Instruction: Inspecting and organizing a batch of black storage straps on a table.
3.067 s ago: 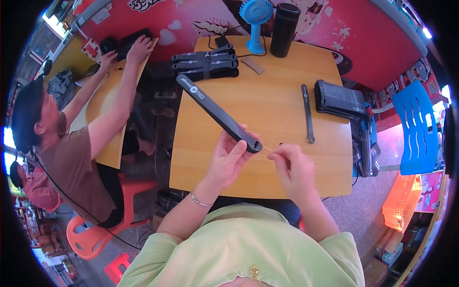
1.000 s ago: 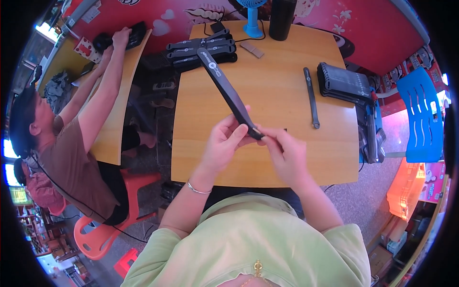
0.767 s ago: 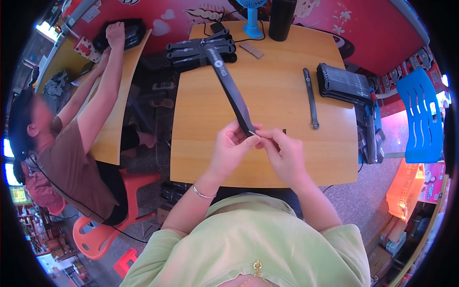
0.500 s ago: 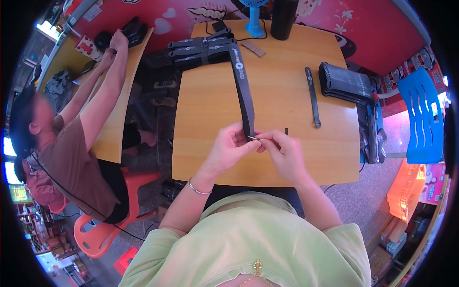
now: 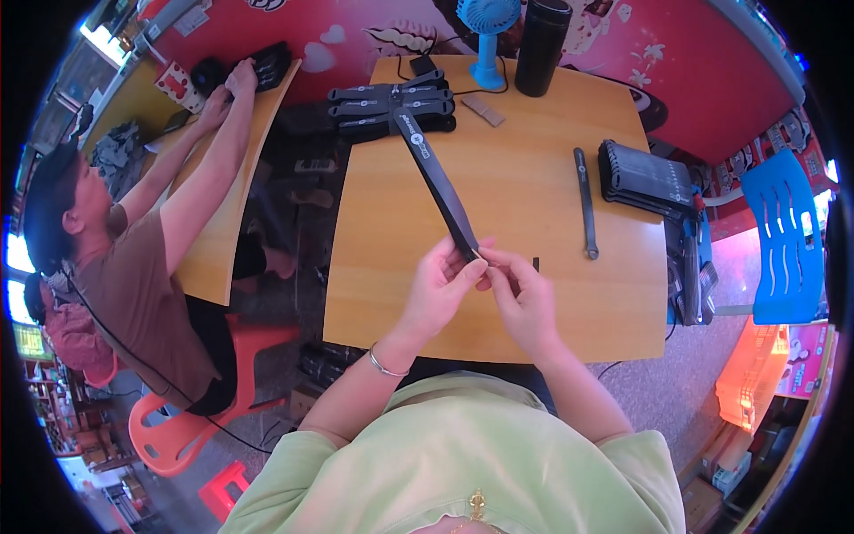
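Note:
A long black strap with pale lettering (image 5: 435, 174) slants from the stack at the back left down to my hands. Closed on its near end is my left hand (image 5: 444, 287), thumb on top and a silver bangle at the wrist. My right hand (image 5: 523, 289) meets it there, thumb and fingers pinched at the same strap end. A small pale sliver shows between the fingertips; what it is I cannot make out. The far end of the strap lies by a bundle of folded black straps (image 5: 378, 105). Right of my hands, a single narrow black strap (image 5: 585, 203) lies flat.
A small black piece (image 5: 535, 263) lies beside my right hand on the wooden table (image 5: 400, 294). Toward the back are a grey-brown block (image 5: 483, 110), a blue fan (image 5: 487, 44) and a black tumbler (image 5: 542, 49). A black strap stack (image 5: 647, 176) sits right. Another person (image 5: 133, 258) works left.
The view has shifted slightly. The strap now slants more to the left toward the bundle, and my right hand has drawn closer to my left at the strap's end.

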The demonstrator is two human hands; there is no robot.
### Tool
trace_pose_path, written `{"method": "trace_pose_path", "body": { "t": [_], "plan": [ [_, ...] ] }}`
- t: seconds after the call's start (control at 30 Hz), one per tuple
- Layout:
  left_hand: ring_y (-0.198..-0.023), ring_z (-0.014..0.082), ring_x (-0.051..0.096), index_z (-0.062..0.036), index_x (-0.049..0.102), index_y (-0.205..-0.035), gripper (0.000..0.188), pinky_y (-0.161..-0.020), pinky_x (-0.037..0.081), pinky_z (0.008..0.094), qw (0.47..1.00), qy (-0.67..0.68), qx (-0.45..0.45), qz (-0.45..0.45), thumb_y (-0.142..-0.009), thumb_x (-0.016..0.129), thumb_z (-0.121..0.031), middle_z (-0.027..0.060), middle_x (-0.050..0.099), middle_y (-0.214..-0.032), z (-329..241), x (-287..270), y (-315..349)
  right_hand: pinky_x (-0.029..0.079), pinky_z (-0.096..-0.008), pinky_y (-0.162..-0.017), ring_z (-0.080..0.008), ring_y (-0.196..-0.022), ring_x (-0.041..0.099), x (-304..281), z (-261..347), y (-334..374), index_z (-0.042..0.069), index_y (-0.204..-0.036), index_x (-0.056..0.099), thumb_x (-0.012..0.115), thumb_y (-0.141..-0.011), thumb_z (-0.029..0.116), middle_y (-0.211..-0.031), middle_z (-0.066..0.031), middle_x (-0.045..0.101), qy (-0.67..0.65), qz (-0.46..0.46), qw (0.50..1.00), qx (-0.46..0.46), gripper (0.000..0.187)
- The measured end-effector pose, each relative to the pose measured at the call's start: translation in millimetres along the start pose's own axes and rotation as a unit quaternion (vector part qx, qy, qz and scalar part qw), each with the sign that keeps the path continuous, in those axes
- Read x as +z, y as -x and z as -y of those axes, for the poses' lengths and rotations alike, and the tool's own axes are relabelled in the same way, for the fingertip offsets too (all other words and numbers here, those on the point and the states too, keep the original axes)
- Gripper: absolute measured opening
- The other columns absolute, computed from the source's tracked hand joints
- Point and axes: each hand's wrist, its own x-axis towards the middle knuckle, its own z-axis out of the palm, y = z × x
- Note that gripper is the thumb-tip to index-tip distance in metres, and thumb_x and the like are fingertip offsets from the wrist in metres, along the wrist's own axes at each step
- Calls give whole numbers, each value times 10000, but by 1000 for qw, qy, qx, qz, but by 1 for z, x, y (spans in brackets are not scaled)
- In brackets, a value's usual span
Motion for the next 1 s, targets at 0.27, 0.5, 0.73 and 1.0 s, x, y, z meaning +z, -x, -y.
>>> {"method": "trace_pose_path", "body": {
  "t": [0.27, 0.5, 0.73, 1.0],
  "plan": [
    [-913, 115, 560, 29, 514, -1084, 248, -814, 479, 260, 997, -56, -8, 62, -848, 589, 18, 41, 550, -972, -2, -15, 1, 498, -223, -618, -125, -724, 653, -8, -1, 0, -17, -1004, 643, 557, -853, -33, -817, -97, 676, 64, 30, 997, -34, 174],
    [-914, 117, 544, 58, 523, -1036, 206, -806, 472, 249, 981, -164, 19, 104, -836, 574, 52, 35, 445, -994, -12, -23, 2, 496, -227, -591, -129, -697, 651, -9, 4, 0, -31, -971, 639, 560, -853, -24, -829, -90, 676, 37, 68, 996, 35, 142],
    [-951, 128, 548, 47, 453, -1237, 436, -849, 473, 279, 986, -117, 15, 119, -814, 546, 97, 41, 452, -1052, -14, -23, 7, 502, -265, -574, -175, -657, 647, -3, 3, 4, 18, -939, 652, 587, -803, -52, -787, -113, 657, 173, 11, 975, -139, 166],
    [-993, 166, 573, 31, 475, -1181, 382, -904, 489, 315, 987, -27, -74, 139, -817, 585, 57, 77, 515, -1105, -27, -24, 12, 445, -305, -474, -188, -569, 580, -18, 14, -13, 110, -926, 651, 627, -667, -34, -636, -38, 564, 297, -10, 914, -276, 297]
  ]
}}
